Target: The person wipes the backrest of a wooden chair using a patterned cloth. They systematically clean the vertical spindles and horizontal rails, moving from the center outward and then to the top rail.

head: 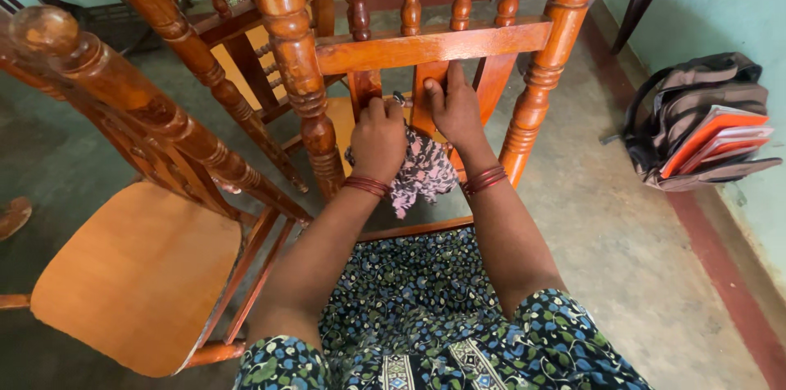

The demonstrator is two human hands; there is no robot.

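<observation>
Centre of frame: left hand (378, 138) closed in a fist around a patterned cloth (422, 175), pressing it to a flat slat of the wooden chair (426, 46). Right hand (455, 108) lies flat and open on the neighbouring slat, gripping nothing. The rails above look glossy; whether the lower slats are wiped yet is hard to judge. A second chair (139, 275) at lower left shows no cloth contact. Backpack (696, 120) leans at the right wall.

Crumpled patterned cloth (422, 173) pressed against wooden chair (426, 46).
</observation>
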